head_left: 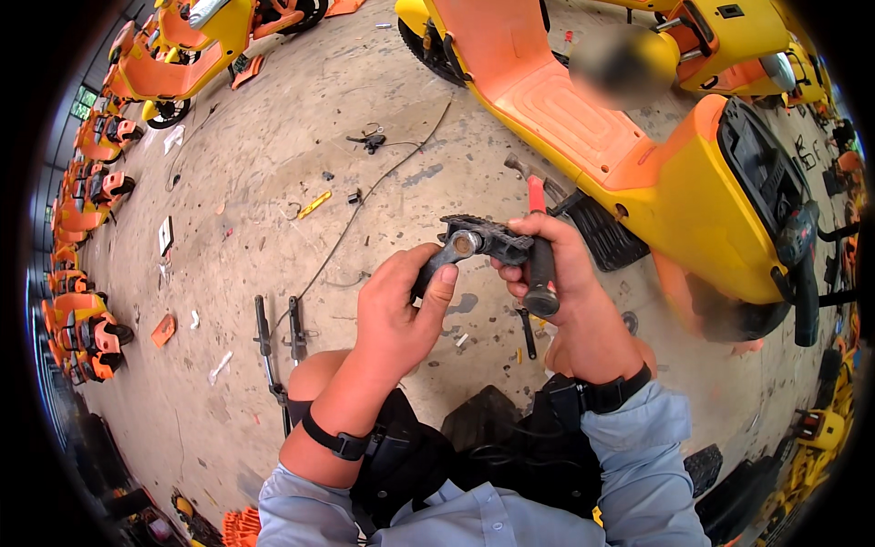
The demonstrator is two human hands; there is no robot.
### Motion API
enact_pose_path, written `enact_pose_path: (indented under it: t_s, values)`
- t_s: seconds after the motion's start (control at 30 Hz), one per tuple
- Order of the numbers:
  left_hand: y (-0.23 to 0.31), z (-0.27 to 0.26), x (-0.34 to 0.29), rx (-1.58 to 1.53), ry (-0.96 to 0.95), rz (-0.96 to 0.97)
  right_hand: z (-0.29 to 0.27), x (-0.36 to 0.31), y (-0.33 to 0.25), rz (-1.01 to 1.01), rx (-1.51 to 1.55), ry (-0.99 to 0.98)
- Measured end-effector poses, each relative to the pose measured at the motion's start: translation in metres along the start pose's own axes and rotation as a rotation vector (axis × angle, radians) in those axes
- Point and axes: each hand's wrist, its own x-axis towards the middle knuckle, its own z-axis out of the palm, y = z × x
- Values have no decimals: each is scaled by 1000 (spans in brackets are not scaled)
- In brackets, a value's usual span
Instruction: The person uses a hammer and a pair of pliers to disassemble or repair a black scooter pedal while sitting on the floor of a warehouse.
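Between my hands, in front of my knees, is a black bike pedal (492,240) joined to a dark crank arm (444,259) with a round, worn end. My left hand (396,296) is closed around the crank arm, its thumb lying along the near side. My right hand (570,269) grips a hammer (541,275) by its red and black handle. Its fingertips also press on the right end of the pedal. The hammer's metal head points away from me, beside the scooter.
A yellow and orange scooter (583,137) lies close on the right, with what looks like a cordless drill (802,242) by its rear. On the concrete floor are a cable (365,201), a yellow tool (314,204) and a brake lever (371,142). More scooters (87,210) line the left.
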Motion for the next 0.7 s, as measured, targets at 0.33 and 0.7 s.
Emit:
enact_pose_path:
  t_s: [0.33, 0.7]
  values:
    - [-5, 2, 0, -53, -48, -78, 4, -5, 0, -37, -54, 74]
    - [-4, 1, 0, -29, -93, -37, -3, -4, 1, -35, 15, 13]
